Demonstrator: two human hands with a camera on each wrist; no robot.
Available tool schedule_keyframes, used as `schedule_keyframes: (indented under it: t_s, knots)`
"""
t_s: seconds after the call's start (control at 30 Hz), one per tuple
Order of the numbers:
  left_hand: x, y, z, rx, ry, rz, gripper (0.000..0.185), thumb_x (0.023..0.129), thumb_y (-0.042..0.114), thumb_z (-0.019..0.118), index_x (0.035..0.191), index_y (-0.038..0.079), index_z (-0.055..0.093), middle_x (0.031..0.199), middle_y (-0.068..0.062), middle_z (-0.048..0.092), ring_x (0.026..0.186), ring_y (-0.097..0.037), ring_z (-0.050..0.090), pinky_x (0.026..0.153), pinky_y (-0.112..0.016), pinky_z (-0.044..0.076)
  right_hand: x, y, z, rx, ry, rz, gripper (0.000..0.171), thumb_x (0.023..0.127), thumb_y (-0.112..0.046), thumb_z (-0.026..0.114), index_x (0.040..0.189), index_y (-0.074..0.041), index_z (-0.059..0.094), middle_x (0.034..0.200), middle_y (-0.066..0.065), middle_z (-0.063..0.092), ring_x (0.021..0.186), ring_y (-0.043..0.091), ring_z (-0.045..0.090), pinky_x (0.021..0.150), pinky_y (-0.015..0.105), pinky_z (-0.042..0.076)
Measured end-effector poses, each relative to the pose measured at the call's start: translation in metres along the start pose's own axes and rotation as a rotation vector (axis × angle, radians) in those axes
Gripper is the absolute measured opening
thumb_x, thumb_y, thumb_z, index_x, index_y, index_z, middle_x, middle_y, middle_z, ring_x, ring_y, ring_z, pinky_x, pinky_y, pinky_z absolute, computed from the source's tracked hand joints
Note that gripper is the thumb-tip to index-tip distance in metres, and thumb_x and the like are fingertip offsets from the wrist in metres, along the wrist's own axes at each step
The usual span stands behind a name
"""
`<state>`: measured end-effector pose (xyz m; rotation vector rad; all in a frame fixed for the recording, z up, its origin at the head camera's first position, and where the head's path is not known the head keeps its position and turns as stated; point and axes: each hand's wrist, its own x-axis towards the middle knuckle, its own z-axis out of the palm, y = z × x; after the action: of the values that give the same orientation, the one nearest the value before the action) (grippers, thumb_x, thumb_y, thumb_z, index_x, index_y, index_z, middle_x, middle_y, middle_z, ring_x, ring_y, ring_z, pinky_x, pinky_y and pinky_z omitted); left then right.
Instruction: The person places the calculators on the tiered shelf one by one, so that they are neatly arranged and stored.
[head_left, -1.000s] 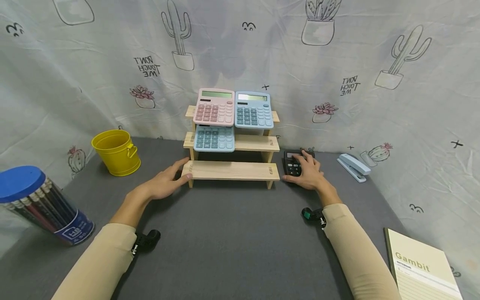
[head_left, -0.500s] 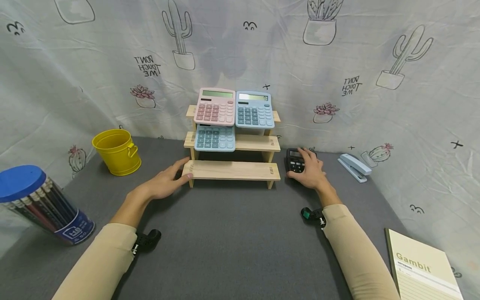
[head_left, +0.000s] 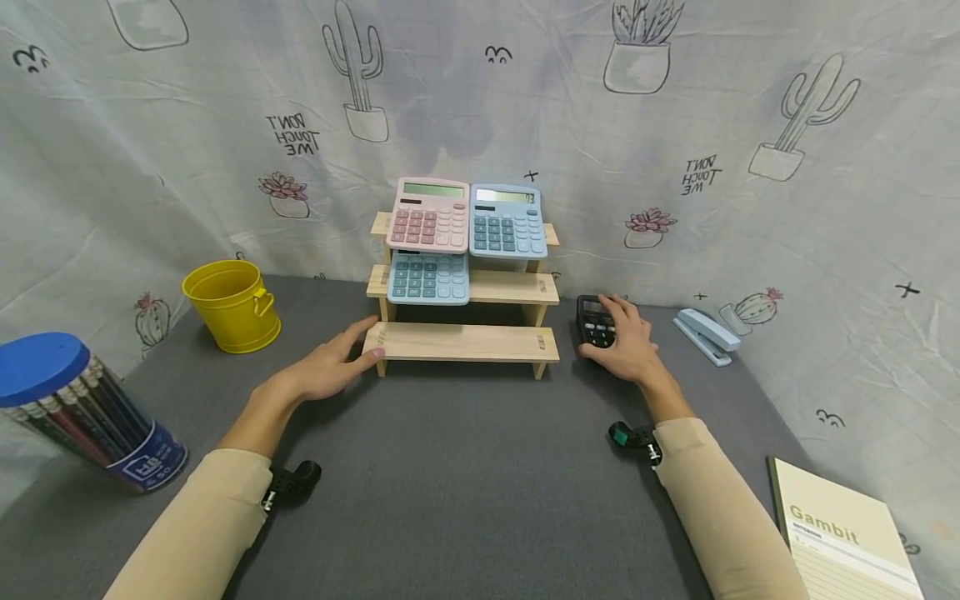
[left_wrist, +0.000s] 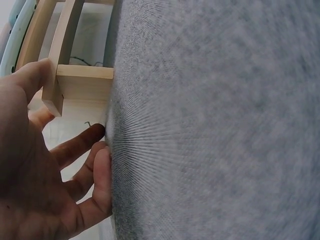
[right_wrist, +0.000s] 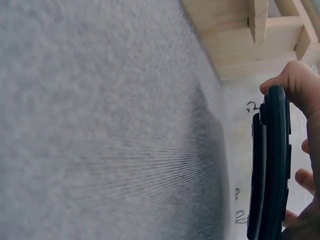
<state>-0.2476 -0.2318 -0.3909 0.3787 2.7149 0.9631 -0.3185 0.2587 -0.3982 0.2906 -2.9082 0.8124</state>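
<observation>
My left hand (head_left: pixel 327 367) grips the left end of the lowest board of a three-step wooden rack (head_left: pixel 461 342), thumb at the front and a finger behind. In the left wrist view, the board end (left_wrist: pixel 53 95) sits between thumb and forefinger, the other fingers (left_wrist: pixel 80 145) spread near the cloth. My right hand (head_left: pixel 622 342) holds a small black calculator (head_left: pixel 596 323) by its edges, right of the rack. A gap shows between the calculator (right_wrist: pixel 272 165) and the grey cloth in the right wrist view. Pink (head_left: pixel 429 214) and blue (head_left: pixel 507 221) calculators lean on the top step, another blue calculator (head_left: pixel 428 277) on the middle step.
A yellow bucket (head_left: pixel 234 308) stands back left, with a tub of pencils (head_left: pixel 97 412) nearer. At the right lie a light blue stapler (head_left: pixel 707 336) and a notebook (head_left: pixel 847 525). A printed curtain (head_left: pixel 465 108) hangs behind the grey tabletop (head_left: pixel 450 483).
My right hand has shifted a little to the right, taking the black calculator with it. My left hand stays at the rack's end.
</observation>
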Motion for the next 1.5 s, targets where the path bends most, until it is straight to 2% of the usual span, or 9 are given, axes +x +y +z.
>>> schedule_keyframes:
  t_s: [0.33, 0.57, 0.73, 0.9, 1.2, 1.33, 1.5]
  knots:
    - [-0.001, 0.001, 0.0, -0.007, -0.003, -0.005, 0.08, 0.107, 0.06, 0.041, 0.167, 0.019, 0.008, 0.168, -0.027, 0.014, 0.152, -0.054, 0.014, 0.113, -0.077, 0.016, -0.013, -0.015, -0.012, 0.032, 0.021, -0.085, 0.094, 0.086, -0.031, 0.078, 0.164, -0.02, 0.026, 0.17, 0.015, 0.015, 0.144, 0.06, 0.017, 0.091, 0.089, 0.019]
    - [-0.001, 0.001, 0.0, -0.002, -0.008, -0.014, 0.08, 0.106, 0.061, 0.04, 0.167, 0.019, 0.007, 0.168, -0.027, 0.014, 0.151, -0.055, 0.015, 0.113, -0.077, 0.017, -0.021, -0.032, -0.02, 0.04, 0.048, -0.148, 0.094, 0.085, -0.035, 0.078, 0.164, -0.022, 0.028, 0.17, 0.012, 0.016, 0.142, 0.058, 0.019, 0.09, 0.085, 0.023]
    - [-0.001, 0.0, 0.0, -0.005, 0.003, -0.013, 0.081, 0.106, 0.061, 0.041, 0.167, 0.019, 0.007, 0.167, -0.028, 0.016, 0.15, -0.056, 0.018, 0.112, -0.077, 0.018, -0.025, -0.042, -0.024, 0.064, 0.062, -0.181, 0.094, 0.083, -0.034, 0.079, 0.163, -0.024, 0.031, 0.169, 0.009, 0.018, 0.142, 0.054, 0.021, 0.092, 0.087, 0.02]
    - [-0.002, -0.001, 0.0, -0.006, 0.003, 0.002, 0.082, 0.106, 0.062, 0.04, 0.167, 0.019, 0.007, 0.166, -0.031, 0.018, 0.148, -0.058, 0.02, 0.11, -0.079, 0.019, -0.028, -0.051, -0.026, 0.081, 0.072, -0.206, 0.093, 0.082, -0.032, 0.079, 0.162, -0.022, 0.033, 0.169, 0.009, 0.02, 0.142, 0.053, 0.021, 0.093, 0.089, 0.018]
    - [0.0, -0.003, 0.0, -0.019, -0.007, -0.005, 0.085, 0.103, 0.068, 0.039, 0.167, 0.021, 0.006, 0.166, -0.029, 0.018, 0.15, -0.056, 0.018, 0.112, -0.078, 0.017, -0.029, -0.065, -0.028, 0.085, 0.094, -0.262, 0.089, 0.082, -0.032, 0.078, 0.16, -0.023, 0.037, 0.167, 0.01, 0.026, 0.144, 0.052, 0.021, 0.092, 0.083, 0.024]
    - [0.002, -0.005, 0.001, -0.026, -0.003, -0.034, 0.085, 0.103, 0.068, 0.041, 0.167, 0.024, 0.007, 0.167, -0.025, 0.02, 0.152, -0.052, 0.018, 0.114, -0.076, 0.016, -0.027, -0.074, -0.029, 0.083, 0.09, -0.284, 0.089, 0.08, -0.032, 0.079, 0.159, -0.025, 0.039, 0.165, 0.01, 0.029, 0.144, 0.051, 0.022, 0.093, 0.083, 0.025]
    - [0.001, -0.003, 0.001, -0.01, -0.007, -0.022, 0.083, 0.105, 0.064, 0.04, 0.167, 0.02, 0.006, 0.166, -0.029, 0.021, 0.15, -0.055, 0.02, 0.112, -0.077, 0.019, -0.024, -0.084, -0.029, 0.085, 0.074, -0.309, 0.088, 0.079, -0.029, 0.079, 0.158, -0.025, 0.041, 0.164, 0.009, 0.031, 0.146, 0.049, 0.021, 0.094, 0.084, 0.023]
